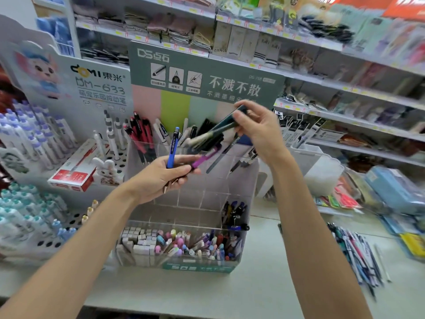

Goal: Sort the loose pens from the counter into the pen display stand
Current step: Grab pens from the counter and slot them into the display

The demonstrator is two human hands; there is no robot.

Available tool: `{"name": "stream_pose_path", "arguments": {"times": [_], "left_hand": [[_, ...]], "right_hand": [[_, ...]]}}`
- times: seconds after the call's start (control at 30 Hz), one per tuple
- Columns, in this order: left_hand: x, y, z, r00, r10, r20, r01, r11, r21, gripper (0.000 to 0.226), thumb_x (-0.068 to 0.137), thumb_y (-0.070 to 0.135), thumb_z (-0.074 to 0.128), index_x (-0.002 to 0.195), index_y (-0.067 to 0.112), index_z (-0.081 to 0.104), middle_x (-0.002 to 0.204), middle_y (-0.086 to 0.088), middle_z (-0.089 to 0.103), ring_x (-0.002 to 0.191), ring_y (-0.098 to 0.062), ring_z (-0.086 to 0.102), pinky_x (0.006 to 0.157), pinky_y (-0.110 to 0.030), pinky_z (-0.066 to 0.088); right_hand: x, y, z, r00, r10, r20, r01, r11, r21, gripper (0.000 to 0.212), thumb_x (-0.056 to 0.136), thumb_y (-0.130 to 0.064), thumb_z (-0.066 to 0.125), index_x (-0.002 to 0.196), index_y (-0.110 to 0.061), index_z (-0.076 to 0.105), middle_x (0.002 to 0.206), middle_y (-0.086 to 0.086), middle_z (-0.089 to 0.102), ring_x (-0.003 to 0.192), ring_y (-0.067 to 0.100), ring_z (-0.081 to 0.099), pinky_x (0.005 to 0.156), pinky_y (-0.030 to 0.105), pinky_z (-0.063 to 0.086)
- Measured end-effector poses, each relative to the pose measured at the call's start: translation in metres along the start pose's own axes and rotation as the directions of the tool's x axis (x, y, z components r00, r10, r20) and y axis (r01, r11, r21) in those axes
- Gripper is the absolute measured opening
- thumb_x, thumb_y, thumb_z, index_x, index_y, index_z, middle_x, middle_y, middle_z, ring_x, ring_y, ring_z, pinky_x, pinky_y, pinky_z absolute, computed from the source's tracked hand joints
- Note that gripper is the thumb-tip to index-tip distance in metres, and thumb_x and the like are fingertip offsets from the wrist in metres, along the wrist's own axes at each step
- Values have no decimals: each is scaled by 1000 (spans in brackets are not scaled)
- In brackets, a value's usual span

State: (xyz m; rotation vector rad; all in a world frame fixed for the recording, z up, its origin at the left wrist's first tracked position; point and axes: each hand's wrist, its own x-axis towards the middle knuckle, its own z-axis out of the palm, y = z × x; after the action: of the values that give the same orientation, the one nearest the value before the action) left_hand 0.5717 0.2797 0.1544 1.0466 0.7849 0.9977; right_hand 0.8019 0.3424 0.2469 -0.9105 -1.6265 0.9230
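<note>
Shop shelving (345,48) backs the worktop (264,284) where my right hand (259,130) pinches dark pens (220,128) over the pen display stand (207,192), left hand (161,178) gripping a blue pen (173,146); next, I'd lower them into matching compartments.

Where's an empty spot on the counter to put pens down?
The counter is bare in front of the clear pen stand, and in the strip between it and the loose pens. The stand's middle compartments look empty too. Left of the stand, the white pen racks crowd it.
</note>
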Motion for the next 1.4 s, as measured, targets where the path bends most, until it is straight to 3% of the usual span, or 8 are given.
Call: {"name": "stream_pose_path", "arguments": {"times": [0.17,0.5,0.67,0.87,0.93,1.07,1.17,1.4], "left_hand": [[6,-5,2,987,13,-160,-19,999,-39,29,102,3,44,121,14,62,86,-2,64,63,-10,55,55,-17,51],[11,-5,11,981,53,-187,-58,998,-24,32,102,4,45,130,11,59,90,1,63,64,-8,52,60,-18,51],[11,-3,10,980,67,-189,-71,997,-19,37,102,2,44,136,10,55,88,2,65,64,-8,51,58,-17,49],[13,-6,16,978,74,-193,-83,996,-43,38,102,3,43,138,13,52,82,-1,63,59,-9,43,50,-18,35],[12,-8,16,980,73,-184,-81,996,-40,38,102,4,43,139,13,52,79,0,62,58,-9,42,50,-17,35],[10,-8,15,981,90,-172,-94,995,-15,37,103,7,42,139,15,51,74,3,60,58,-10,37,50,-17,33],[8,-8,15,982,101,-162,-102,995,6,37,104,9,41,137,20,52,76,4,60,59,-9,36,52,-19,29],[-24,-12,-13,976,104,-190,-59,972,228,28,101,29,47,125,37,60,113,5,71,72,-5,59,60,-17,40]], "right_hand": [[4,3,-54,966,-71,-248,47,994,-100,14,92,-1,62,105,-7,64,79,3,64,57,9,59,58,19,50],[7,40,-59,975,6,-221,-61,968,-243,16,92,-1,63,106,-9,64,75,3,61,54,3,55,59,18,48],[15,44,-50,991,-4,-131,-45,927,-372,16,92,-3,63,105,-12,63,79,2,61,64,14,55,63,24,48],[10,54,-9,985,-13,170,133,686,-716,35,89,-12,70,123,-5,66,122,13,54,110,25,54,98,21,36],[7,55,-8,985,-107,136,173,638,-750,45,85,-19,75,126,-7,65,123,15,52,114,31,51,105,35,40],[-2,37,1,920,-388,-49,264,708,-654,36,89,-14,69,123,-6,65,109,7,58,84,16,56,84,23,46],[-19,25,31,966,-256,14,234,859,-455,38,93,-15,65,130,-10,58,105,1,61,74,12,56,75,13,46],[-42,31,93,996,-81,-41,75,988,-139,28,93,-9,64,121,-14,60,94,6,68,90,24,68,85,47,56]]}}
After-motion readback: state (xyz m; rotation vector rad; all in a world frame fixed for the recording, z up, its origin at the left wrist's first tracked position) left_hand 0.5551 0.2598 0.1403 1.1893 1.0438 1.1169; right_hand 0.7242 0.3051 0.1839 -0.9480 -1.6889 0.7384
